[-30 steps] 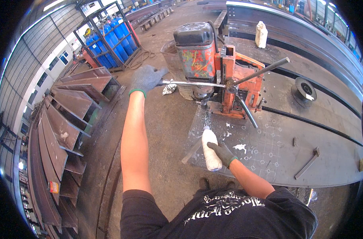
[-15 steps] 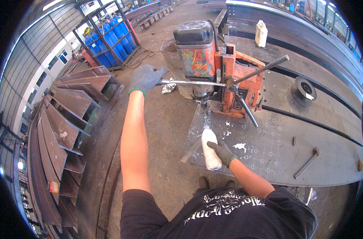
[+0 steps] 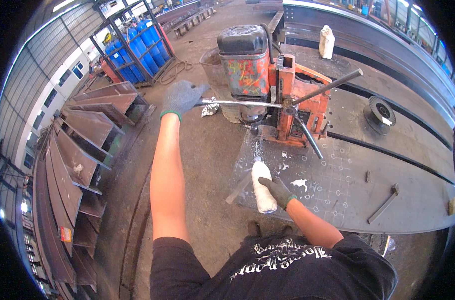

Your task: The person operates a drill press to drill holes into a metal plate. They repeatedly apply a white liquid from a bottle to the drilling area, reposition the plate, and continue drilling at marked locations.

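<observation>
I am looking down at a large steel plate lying low over a dusty concrete floor in a big workshop, with stacked steel sections at nine o'clock, blue cylinders in a rack at eleven, and long girders running along at one to two o'clock. A hammer is lying on the plate at four o'clock, a wire spool at two. A red drill is standing upright on the plate at twelve o'clock, its bit pointing straight down. I am gripping one handle of its feed wheel with my left hand, gloved fingers wrapped tight round the bar's end; that bar is lying level, its long axis running from ten towards the hub at one. My right hand, also gloved, is clasping a bottle just below centre, fingers closed round its side. The bottle is white and smeared, its long axis pointing from six to twelve, nozzle aiming at the bit, with white fluid splashing on the plate beneath.
</observation>
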`<state>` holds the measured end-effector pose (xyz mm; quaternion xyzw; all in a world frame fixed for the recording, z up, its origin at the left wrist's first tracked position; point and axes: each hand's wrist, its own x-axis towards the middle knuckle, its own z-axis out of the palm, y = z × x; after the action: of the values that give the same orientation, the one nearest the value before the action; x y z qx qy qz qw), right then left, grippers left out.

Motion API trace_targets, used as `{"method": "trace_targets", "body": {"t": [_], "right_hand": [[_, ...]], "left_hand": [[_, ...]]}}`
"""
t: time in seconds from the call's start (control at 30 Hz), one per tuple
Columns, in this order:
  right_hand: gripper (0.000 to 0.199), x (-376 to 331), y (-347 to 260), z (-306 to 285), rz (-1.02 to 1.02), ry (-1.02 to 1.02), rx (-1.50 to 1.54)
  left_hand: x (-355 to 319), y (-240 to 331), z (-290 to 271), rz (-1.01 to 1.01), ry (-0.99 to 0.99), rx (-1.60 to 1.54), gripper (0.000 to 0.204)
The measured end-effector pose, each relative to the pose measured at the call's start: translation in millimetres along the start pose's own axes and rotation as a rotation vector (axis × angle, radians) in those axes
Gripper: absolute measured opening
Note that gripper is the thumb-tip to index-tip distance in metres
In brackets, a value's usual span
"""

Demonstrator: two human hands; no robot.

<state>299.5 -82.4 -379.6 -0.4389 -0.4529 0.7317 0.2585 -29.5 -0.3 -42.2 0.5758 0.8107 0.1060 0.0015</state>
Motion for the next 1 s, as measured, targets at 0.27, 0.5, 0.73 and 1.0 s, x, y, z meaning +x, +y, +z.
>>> {"method": "trace_targets", "body": {"t": [0.27, 0.5, 0.73, 1.0], "right_hand": [[0.063, -7.7, -13.6, 0.7, 0.052, -0.001, 0.011], [0.066, -7.2, -19.1, 2.7, 0.066, 0.015, -0.033], [0.063, -14.6, -24.5, 5.3, 0.052, 0.02, -0.032], [0.065, -1.1, -5.5, 0.1, 0.028, 0.037, -0.028]], "left_hand": [[-3.1, 0.8, 0.0, -0.004, 0.008, 0.008, 0.069], [-0.2, -3.4, 3.6, 0.021, 0.034, 0.023, 0.07], [-2.0, 0.6, 1.7, -0.008, 0.02, 0.018, 0.069], [0.4, -5.2, 5.2, -0.006, 0.018, 0.001, 0.07]]}}
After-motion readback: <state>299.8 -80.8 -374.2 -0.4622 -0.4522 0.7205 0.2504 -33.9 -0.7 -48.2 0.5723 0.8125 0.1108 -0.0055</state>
